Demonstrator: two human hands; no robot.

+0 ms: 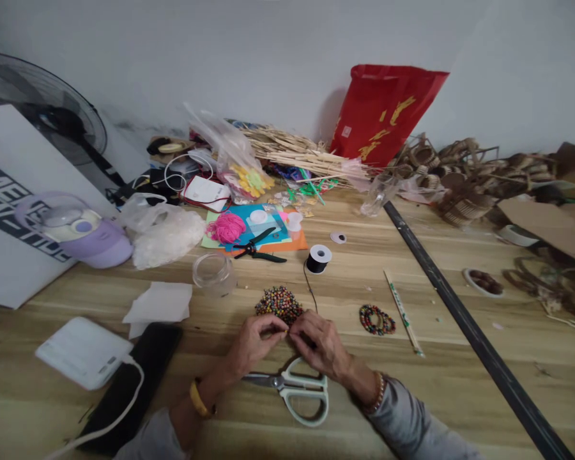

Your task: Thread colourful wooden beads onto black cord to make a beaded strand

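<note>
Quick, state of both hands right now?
Left hand: closed in a pinch beside the bead pile; contents too small to tell.
Right hand: closed in a pinch, black cord running toward it; contents unclear.

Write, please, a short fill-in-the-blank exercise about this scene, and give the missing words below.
The thread on the white spool is ____ in colour.
The ball of yarn is ____ in colour.
Of the two hands, the ____ one is nearer to the looped bead strand.

Missing words: black; pink; right.

Hands (252,344) beside colourful beads (278,303)
</note>
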